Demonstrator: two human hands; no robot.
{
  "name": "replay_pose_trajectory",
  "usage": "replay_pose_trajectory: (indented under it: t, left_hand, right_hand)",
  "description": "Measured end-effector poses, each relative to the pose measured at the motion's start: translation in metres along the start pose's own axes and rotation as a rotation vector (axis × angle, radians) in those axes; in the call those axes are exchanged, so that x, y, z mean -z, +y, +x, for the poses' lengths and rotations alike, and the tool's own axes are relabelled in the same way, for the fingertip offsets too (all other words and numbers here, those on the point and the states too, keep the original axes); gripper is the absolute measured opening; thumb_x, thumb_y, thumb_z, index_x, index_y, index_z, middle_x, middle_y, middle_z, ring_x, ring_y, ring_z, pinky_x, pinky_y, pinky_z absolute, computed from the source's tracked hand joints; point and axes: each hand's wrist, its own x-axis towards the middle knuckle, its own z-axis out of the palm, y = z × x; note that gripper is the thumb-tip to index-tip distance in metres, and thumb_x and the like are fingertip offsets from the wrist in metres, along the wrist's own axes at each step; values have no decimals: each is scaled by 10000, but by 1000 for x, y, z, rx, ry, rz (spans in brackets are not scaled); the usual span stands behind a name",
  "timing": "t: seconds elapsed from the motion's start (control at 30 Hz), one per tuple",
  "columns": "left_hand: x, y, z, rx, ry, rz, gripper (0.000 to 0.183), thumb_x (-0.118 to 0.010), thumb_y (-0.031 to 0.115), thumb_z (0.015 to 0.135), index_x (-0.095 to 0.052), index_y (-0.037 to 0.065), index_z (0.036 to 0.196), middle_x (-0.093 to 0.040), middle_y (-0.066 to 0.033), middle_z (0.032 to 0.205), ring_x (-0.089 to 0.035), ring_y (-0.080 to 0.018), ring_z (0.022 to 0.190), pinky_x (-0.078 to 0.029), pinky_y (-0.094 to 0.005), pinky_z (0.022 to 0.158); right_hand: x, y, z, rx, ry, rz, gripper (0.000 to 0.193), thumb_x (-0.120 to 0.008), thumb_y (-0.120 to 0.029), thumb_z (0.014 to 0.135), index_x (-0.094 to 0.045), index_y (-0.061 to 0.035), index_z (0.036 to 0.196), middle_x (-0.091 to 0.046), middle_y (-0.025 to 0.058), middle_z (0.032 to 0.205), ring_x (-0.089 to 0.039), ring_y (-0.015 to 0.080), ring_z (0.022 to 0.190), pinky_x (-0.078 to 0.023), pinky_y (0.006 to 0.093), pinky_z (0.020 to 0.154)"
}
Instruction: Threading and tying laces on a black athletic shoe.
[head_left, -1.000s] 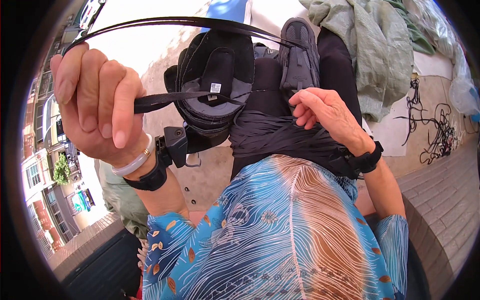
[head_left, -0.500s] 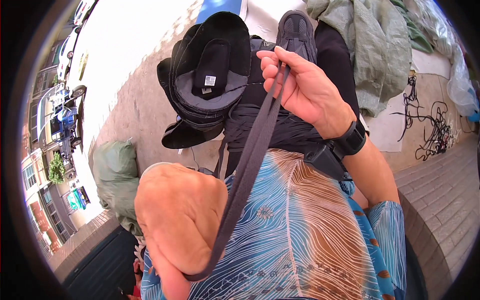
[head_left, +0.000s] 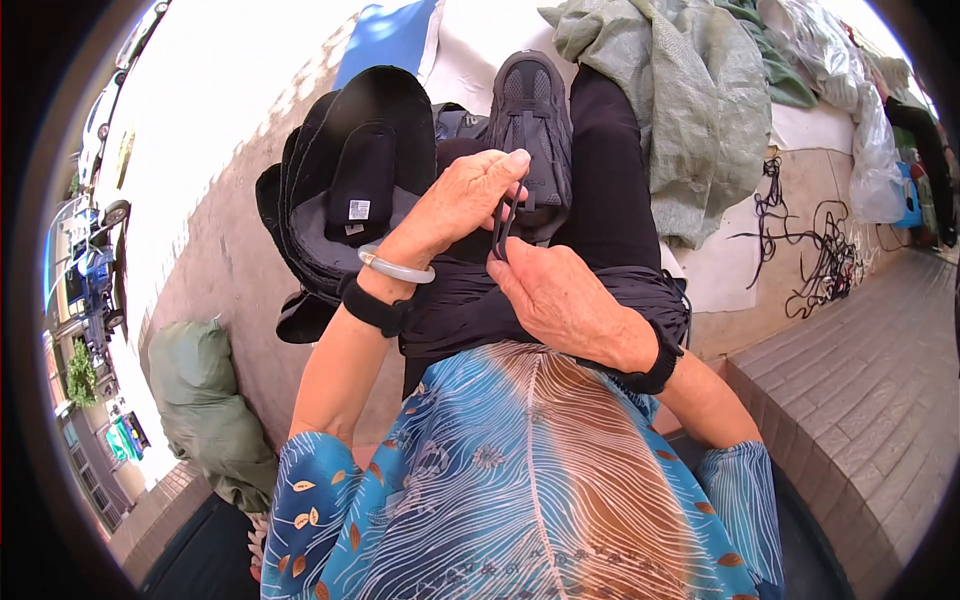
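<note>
Over my lap, a dark shoelace (head_left: 501, 226) is looped between my two hands. My left hand (head_left: 458, 200), with a pale bangle and a black band at its wrist, pinches the upper part of the loop. Closer to my body, my right hand (head_left: 575, 303) grips the lower part between thumb and fingers. Just beyond them a dark grey shoe (head_left: 530, 105) rests between my legs, toe pointing away. A bundle of dark laces (head_left: 455, 325) lies across my lap. To the left of my hands is a stack of black shoe uppers (head_left: 390, 110) with grey lining.
Grey-green woven sacking (head_left: 690, 110) lies beyond my right leg. Loose black laces (head_left: 830, 250) are tangled on the ground at right, near clear plastic (head_left: 875, 150). A stuffed green sack (head_left: 205, 400) stands at left. A tiled ledge (head_left: 850, 370) runs along the right.
My left hand has moved from low near my chest out to the front, and my right hand has come back toward me. The stretched shoelace is now a short loop between them.
</note>
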Motion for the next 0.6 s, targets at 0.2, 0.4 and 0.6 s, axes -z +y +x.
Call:
replay_pose_trajectory:
  t: [0.2, 0.4, 0.6]
  left_hand:
    - [-18, -16, 14, -16, 37, -234, 312, -468, 264, 970, -594, -19, 926, -619, -65, 735, -601, -118, 611, -503, -250, 560]
    - [-29, 3, -12, -71, -135, -554, 273, -463, 255, 990, -574, 11, 938, -486, 12, 685, -451, -61, 519, -428, -205, 487]
    - [-44, 5, -21, 55, -377, -687, 282, -464, 266, 989, -575, 18, 910, -453, 19, 680, -389, -50, 516, -385, -193, 476]
  right_hand:
    - [23, 19, -6, 47, -89, -7, 219, -514, -171, 912, -524, 27, 818, -533, 188, 634, -562, 372, 601, -457, 452, 585]
    - [56, 68, 31, -551, -32, 616, 301, -477, -218, 945, -616, 46, 987, -662, 162, 940, -648, 220, 786, -495, 321, 679]
    - [36, 78, 75, -791, 18, 1530, 288, -544, -228, 940, -544, 22, 1085, -589, 65, 802, -528, 106, 614, -439, 256, 543]
